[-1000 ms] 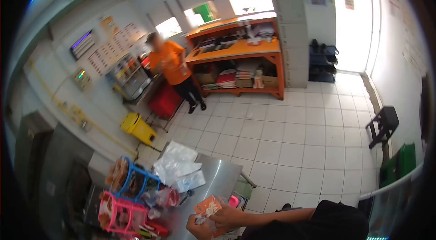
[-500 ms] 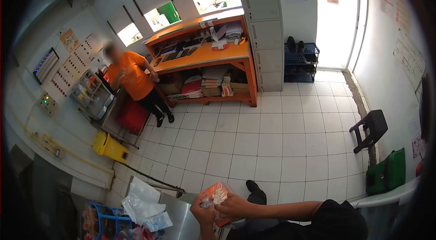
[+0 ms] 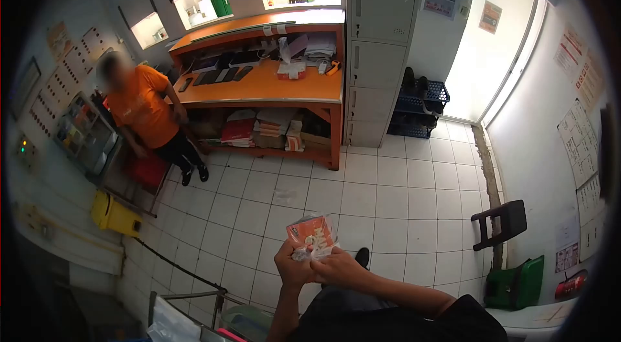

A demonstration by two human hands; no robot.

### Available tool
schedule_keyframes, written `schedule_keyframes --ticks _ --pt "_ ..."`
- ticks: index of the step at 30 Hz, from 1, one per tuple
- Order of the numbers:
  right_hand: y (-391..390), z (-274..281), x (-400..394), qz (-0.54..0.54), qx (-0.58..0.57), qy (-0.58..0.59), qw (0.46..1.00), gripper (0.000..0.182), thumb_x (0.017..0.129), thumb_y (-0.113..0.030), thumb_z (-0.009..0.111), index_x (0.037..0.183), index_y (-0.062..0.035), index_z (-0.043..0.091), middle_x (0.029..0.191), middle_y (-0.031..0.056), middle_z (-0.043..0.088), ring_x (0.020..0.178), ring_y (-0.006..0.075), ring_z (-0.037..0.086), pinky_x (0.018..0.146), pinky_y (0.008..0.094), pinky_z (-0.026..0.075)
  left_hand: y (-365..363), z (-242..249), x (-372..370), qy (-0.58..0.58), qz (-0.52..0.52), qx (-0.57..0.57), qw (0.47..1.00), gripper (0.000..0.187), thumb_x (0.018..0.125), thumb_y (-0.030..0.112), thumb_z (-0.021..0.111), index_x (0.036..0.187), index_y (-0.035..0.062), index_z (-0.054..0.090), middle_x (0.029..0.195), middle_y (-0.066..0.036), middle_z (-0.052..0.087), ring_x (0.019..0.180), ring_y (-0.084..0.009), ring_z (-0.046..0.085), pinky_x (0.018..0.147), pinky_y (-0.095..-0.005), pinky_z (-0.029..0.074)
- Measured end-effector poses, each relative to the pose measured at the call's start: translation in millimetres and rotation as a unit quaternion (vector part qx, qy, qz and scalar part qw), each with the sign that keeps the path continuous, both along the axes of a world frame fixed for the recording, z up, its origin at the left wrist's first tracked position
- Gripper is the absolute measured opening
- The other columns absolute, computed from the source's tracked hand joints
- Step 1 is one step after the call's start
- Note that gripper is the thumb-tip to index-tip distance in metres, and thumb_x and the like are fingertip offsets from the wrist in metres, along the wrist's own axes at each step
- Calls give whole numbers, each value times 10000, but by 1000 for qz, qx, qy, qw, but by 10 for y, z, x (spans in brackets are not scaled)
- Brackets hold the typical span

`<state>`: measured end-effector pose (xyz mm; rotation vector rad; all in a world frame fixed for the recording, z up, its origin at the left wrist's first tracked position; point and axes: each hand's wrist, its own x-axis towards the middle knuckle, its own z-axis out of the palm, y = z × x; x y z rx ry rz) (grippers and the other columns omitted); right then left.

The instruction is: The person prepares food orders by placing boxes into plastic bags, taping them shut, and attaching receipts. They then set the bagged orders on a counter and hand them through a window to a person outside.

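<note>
An orange package in a clear plastic bag (image 3: 317, 231) is held out in front of me, at the lower middle of the head view. It has pale shapes on its front. My left hand (image 3: 293, 267) is closed on the gathered plastic at its lower left. Right beside it, my right hand (image 3: 341, 267) grips the bag's lower right, with fingers bunched at the plastic. The two hands nearly meet under the package, and parts of the fingertips are hidden by the plastic.
A person in an orange shirt (image 3: 143, 106) stands left of the orange counter (image 3: 259, 91). Grey lockers (image 3: 377, 51) and a shoe rack (image 3: 420, 106) are ahead. A black stool (image 3: 501, 225) and green bag (image 3: 515, 282) sit right. White plastic bags (image 3: 171, 322) lie lower left.
My view has shifted, and the metal table has mostly dropped out at the bottom. My hands have lifted the bagged package higher in view. The other person's raised hand has come down.
</note>
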<state>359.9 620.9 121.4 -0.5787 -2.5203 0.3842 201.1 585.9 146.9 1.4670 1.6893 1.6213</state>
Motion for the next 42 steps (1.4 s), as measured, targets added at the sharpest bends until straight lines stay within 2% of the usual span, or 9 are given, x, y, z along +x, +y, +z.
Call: schedule_keyframes --ticks 3,8,12,13,17,23,25,34,42 --pt "1001 303 164 -88 -75 -197 974 295 802 -296 746 888 -113 532 707 52 652 702 237 691 796 395 486 649 -99 -73 6 -16 -35 999 165 739 -56 769 799 21 636 728 -54 613 672 -152 606 622 -303 473" --pt "1950 -130 34 62 -6 34 997 227 837 -282 699 870 -121 542 639 38 632 626 253 656 710 378 443 1719 8 1 16 16 -54 998 143 758 -49 766 792 19 646 730 -56 619 675 -153 607 621 -309 470" --pt "3086 275 16 27 -95 -215 972 252 866 -314 691 905 -123 531 683 80 649 731 264 712 864 426 496 2511 -5 38 26 71 -42 996 150 765 -2 798 777 32 653 733 -65 641 675 -164 623 620 -315 474" --pt "3165 22 -92 91 48 -42 994 244 868 -307 683 899 -121 527 679 80 646 728 259 710 846 436 506 2713 -3 -51 27 86 -40 995 142 770 -1 793 777 29 654 727 -67 637 674 -170 625 623 -316 476" --pt "4097 314 -377 171 -119 -188 960 207 883 -247 656 923 -112 504 724 55 665 794 271 716 884 441 504 3130 3 -400 -25 149 -89 985 113 783 -26 751 774 23 650 727 -77 640 690 -188 646 647 -321 493" --pt "5000 -217 -1137 276 -2 51 960 206 829 -251 679 905 -121 539 632 25 623 669 241 697 731 389 477 4096 -194 -874 6 207 0 978 162 791 -17 762 750 26 611 722 -29 595 695 -116 554 650 -292 456" --pt "5596 103 -1266 226 -71 -125 963 220 818 -245 686 890 -114 525 615 52 610 649 276 686 718 427 501 4394 -82 -1021 -38 201 -33 978 157 800 -3 773 771 25 622 739 -34 599 711 -120 562 668 -292 460" --pt "6902 368 -1892 164 -14 -105 981 228 783 -259 707 802 -109 536 608 41 615 575 256 629 590 382 412 5828 74 -1699 -32 175 17 984 136 760 -77 730 802 23 648 757 -46 626 711 -159 614 664 -299 485" --pt "8191 250 -2154 94 -205 -79 971 198 881 -250 621 873 -53 599 751 165 607 796 357 622 787 476 492 7018 78 -2379 27 66 8 997 245 672 -135 762 846 18 683 803 -67 672 767 -186 694 700 -305 539"
